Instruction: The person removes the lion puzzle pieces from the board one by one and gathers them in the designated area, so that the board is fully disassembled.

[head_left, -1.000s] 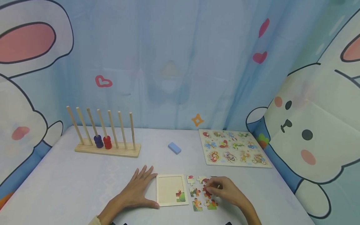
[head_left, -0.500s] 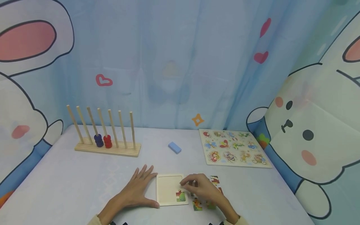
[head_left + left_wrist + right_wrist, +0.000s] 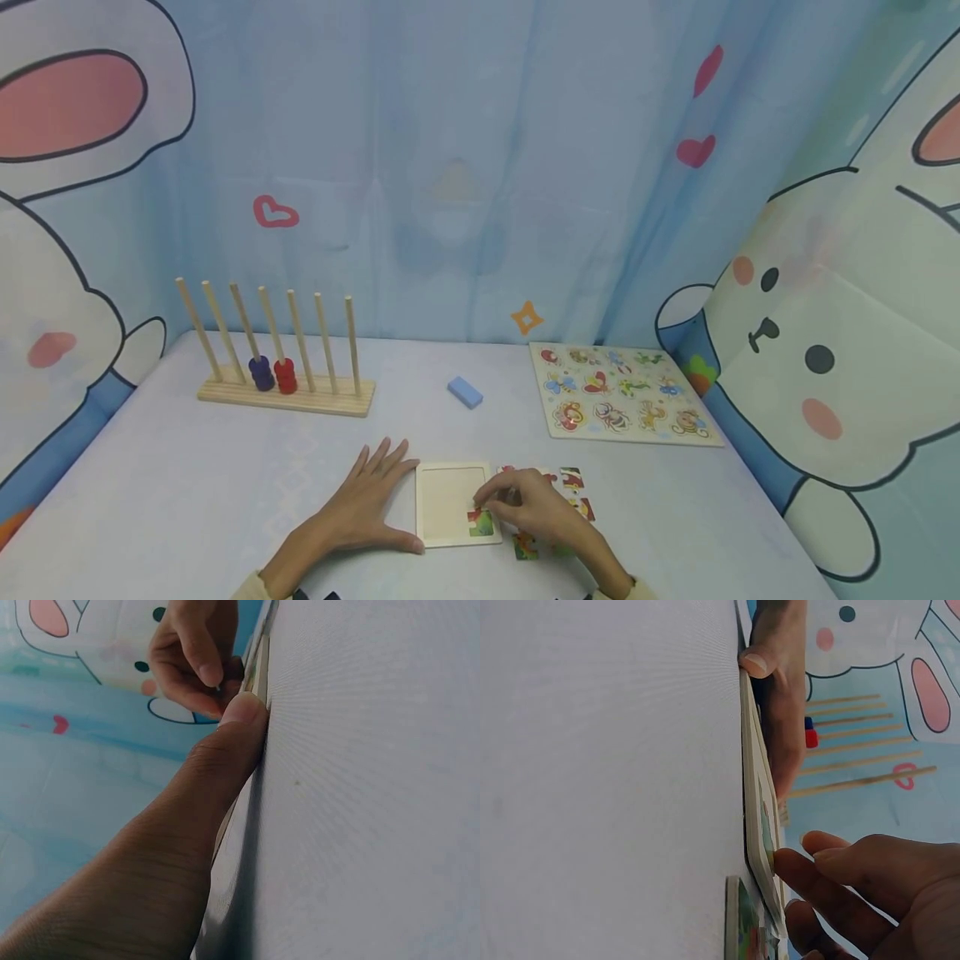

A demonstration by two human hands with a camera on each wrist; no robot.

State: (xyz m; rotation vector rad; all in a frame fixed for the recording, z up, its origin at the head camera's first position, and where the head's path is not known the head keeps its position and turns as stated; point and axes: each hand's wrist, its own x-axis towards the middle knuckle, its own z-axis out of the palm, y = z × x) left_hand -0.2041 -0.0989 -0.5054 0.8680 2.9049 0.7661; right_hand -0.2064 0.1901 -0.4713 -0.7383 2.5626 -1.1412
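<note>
A square wooden puzzle tray [image 3: 442,504] lies flat at the front middle of the table. One picture piece [image 3: 481,524], green and red, sits in its lower right corner. My left hand [image 3: 360,504] is spread along the tray's left side, thumb at the lower corner and index finger at the upper one. My right hand [image 3: 534,504] reaches over the tray's right rim, thumb and index finger pinching a puzzle piece mostly hidden by the fingers. Its fingertips are just above the seated piece. Loose puzzle pieces [image 3: 572,477] lie right of the tray, partly covered by that hand.
At the back left stands a wooden peg rack [image 3: 285,400] with blue beads [image 3: 261,373] and red beads [image 3: 285,377]. A blue block [image 3: 465,392] lies behind the tray. A board with insect pictures [image 3: 626,396] is at the back right, before a printed curtain [image 3: 450,167].
My right hand has moved left from the loose pieces to over the tray, then slightly down toward the seated piece. My left hand has stayed at the tray's left side.
</note>
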